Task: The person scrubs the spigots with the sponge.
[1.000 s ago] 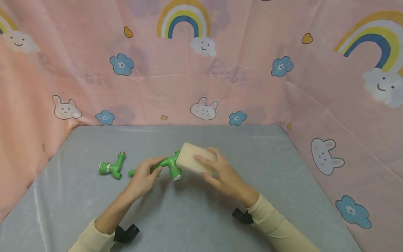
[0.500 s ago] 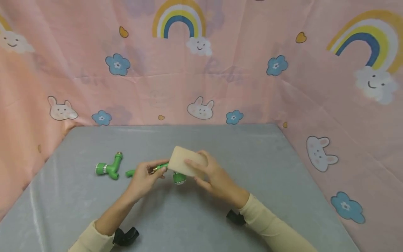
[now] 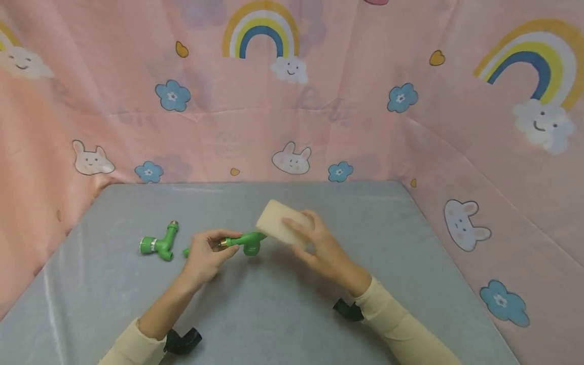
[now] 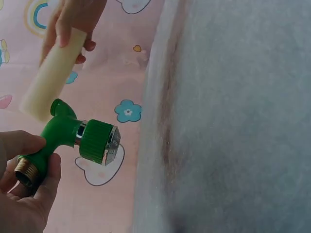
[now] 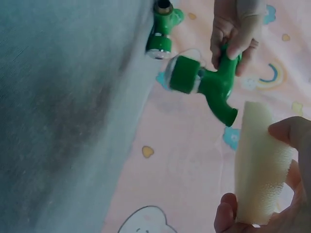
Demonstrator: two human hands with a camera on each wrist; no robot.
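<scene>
Held up over the table, a green plastic tap (image 3: 251,243) is pinched near its brass threaded end by my left hand (image 3: 205,256). In the left wrist view the tap's ribbed green knob (image 4: 97,141) has a silvery cap and points right. My right hand (image 3: 326,251) grips a cream sponge (image 3: 283,223) with fingers and thumb on opposite sides. The sponge is right at the spout's end in the head view; the right wrist view shows the sponge's end (image 5: 255,111) close beside the spout (image 5: 226,116).
Another green tap (image 3: 161,246) lies on the grey-covered table (image 3: 283,314) at the left. A green end (image 3: 185,252) shows behind my left hand, mostly hidden. Black curved pieces (image 3: 182,341) sit at both wrists. Pink patterned cloth (image 3: 201,132) hangs around the table.
The sponge moved left across the tap, then back right and up off it. The tap has turned in my left hand, its knob now facing away underneath. The left hand stays nearly in place.
</scene>
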